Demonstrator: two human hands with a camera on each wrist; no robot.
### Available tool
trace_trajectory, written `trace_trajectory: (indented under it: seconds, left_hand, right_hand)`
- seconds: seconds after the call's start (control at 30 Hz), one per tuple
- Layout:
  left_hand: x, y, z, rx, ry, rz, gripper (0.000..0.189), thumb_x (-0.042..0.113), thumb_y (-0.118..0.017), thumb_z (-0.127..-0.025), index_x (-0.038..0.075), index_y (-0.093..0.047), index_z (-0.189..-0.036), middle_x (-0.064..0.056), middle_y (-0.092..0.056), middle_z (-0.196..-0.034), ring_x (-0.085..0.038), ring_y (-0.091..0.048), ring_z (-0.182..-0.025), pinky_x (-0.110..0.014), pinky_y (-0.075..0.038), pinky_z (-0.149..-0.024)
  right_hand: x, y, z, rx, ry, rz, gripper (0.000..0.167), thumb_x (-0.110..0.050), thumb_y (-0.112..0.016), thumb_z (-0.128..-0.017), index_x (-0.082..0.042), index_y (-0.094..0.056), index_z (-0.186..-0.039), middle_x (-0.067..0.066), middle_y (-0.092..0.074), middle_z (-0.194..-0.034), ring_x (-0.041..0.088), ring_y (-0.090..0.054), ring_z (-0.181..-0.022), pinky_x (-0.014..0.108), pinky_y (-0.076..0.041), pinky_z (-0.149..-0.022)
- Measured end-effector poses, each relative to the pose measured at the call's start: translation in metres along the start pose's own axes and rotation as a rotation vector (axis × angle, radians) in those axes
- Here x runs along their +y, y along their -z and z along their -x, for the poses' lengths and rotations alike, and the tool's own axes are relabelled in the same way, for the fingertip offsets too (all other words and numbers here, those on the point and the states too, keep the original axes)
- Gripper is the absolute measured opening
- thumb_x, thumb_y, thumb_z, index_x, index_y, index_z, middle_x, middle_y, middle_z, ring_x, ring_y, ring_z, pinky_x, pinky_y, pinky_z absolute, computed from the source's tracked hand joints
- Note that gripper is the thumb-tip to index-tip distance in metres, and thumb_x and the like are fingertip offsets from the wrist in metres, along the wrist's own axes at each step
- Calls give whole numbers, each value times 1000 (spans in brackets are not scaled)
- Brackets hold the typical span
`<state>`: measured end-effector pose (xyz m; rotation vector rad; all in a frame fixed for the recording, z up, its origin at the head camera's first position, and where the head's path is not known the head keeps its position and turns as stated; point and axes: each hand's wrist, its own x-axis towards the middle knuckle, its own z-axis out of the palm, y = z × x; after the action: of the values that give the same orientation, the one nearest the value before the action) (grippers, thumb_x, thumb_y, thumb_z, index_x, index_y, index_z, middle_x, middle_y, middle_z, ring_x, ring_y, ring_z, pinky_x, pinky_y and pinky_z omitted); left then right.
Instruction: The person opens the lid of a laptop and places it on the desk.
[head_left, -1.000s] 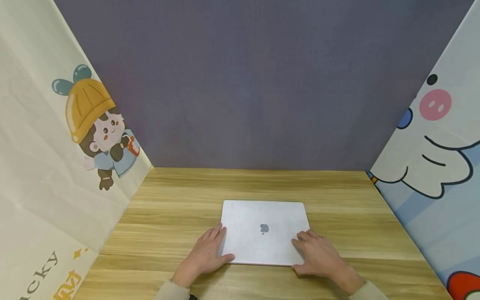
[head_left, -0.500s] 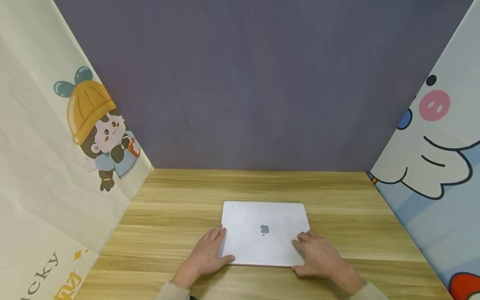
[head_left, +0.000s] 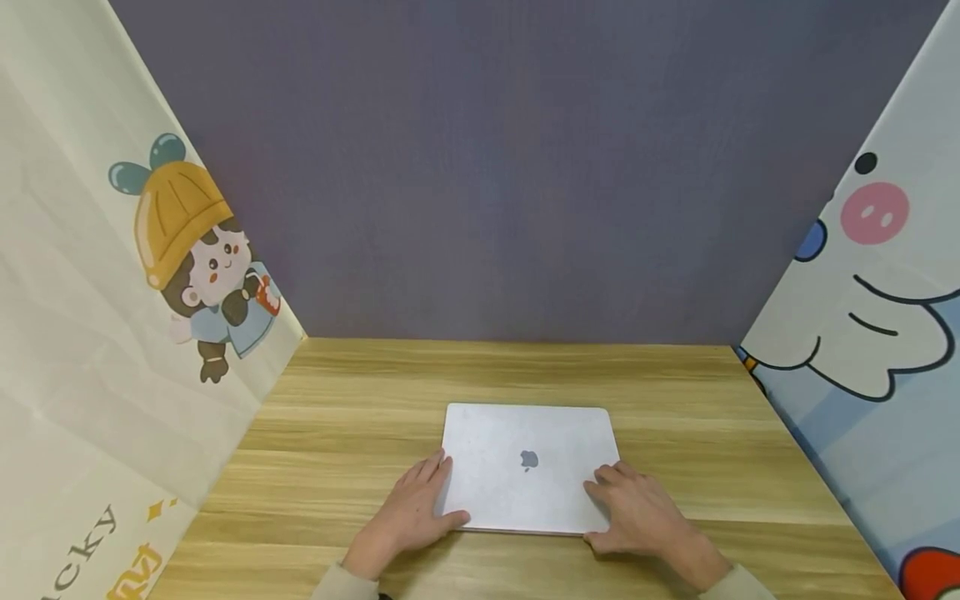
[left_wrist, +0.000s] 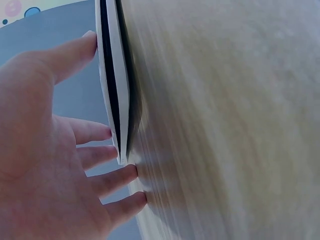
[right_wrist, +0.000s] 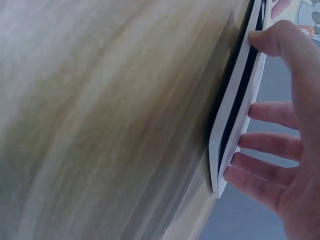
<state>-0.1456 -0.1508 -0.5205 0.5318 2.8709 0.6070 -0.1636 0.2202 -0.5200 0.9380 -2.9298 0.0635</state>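
A silver laptop (head_left: 525, 500) with a dark apple logo lies flat on the wooden table, front edge towards me. Both wrist views show a narrow dark gap between its lid (right_wrist: 243, 115) and its base (left_wrist: 120, 75), so the lid is slightly raised. My left hand (head_left: 412, 504) is at the left front corner, its thumb at the lid's front edge and its straight fingers along the side, two touching the lid. At the right front corner, my right hand (head_left: 641, 508) holds the lid, thumb tip at the gap and fingertips on the lid.
The wooden table (head_left: 360, 375) extends around the laptop. A grey-purple panel (head_left: 480, 167) stands behind it. A cream sheet with a cartoon figure (head_left: 217, 267) hangs at left, and a blue-white sheet with a pink-nosed cartoon (head_left: 874, 213) at right.
Both hands and the laptop stay in place. A thin darker line shows along the laptop's front edge now. The right sheet has shifted slightly.
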Motion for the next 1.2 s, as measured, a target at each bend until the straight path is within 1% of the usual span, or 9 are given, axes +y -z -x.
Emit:
trace_trajectory:
  seconds: [0.13,0.37,0.47,0.63,0.8,0.9,1.07,1.2]
  left_hand:
    - [-1,0,0,-1,3,2,94,61,-62,-93,-3,-34,-155,-24,-28,-163,-43,-31,-146,-59,-28,-118]
    - [-2,0,1,5,-6,7,95,61,-63,-92,-4,-35,-154,-25,-29,-162,-43,-33,-145,-58,-29,-118]
    - [-2,0,2,8,-7,15,95,61,-64,-92,-5,-35,-154,-25,-30,-161,-42,-33,-145,-58,-30,-118]
    - [-4,-2,1,12,-8,20,101,66,-61,-90,-7,-34,-154,-26,-29,-161,-42,-32,-146,-57,-29,-118]
    - [-6,-2,0,17,-13,18,107,71,-61,-87,-7,-32,-154,-26,-28,-162,-42,-32,-146,-57,-29,-118]
    - [-7,-2,1,14,-12,27,110,73,-63,-85,-6,-31,-155,-25,-27,-163,-42,-31,-147,-57,-29,-119]
    - [-8,-1,2,10,-13,47,118,74,-70,-78,-3,-29,-157,-23,-25,-164,-42,-29,-148,-57,-28,-119]
    - [-9,-1,1,18,-19,50,116,67,-77,-77,-2,-29,-158,-23,-25,-164,-42,-30,-147,-57,-28,-119]
  right_hand:
    - [-1,1,0,-21,-12,-16,71,-72,-73,-73,-14,-76,-114,6,-66,-113,26,-60,-98,42,-58,-69]
    - [-1,2,1,3,1,-2,69,-72,-73,-72,-15,-77,-112,4,-66,-110,23,-60,-94,38,-56,-64]
    - [0,2,1,7,5,-8,69,-71,-74,-72,-15,-77,-112,4,-66,-110,24,-60,-94,38,-56,-65]
    - [1,4,0,16,17,-14,68,-69,-75,-71,-14,-77,-112,5,-66,-110,24,-60,-94,39,-56,-66]
    - [2,4,-1,53,34,4,65,-66,-78,-68,-15,-77,-109,3,-66,-107,22,-60,-91,37,-55,-64]
    - [2,5,-1,52,36,8,66,-67,-78,-68,-15,-77,-109,3,-66,-106,22,-60,-91,37,-55,-65]
    - [2,8,-2,19,22,-3,69,-70,-76,-69,-15,-77,-111,3,-66,-107,22,-59,-92,38,-55,-67]
    - [2,11,-3,2,13,-10,68,-69,-77,-69,-15,-77,-111,3,-66,-108,23,-59,-95,40,-56,-67]
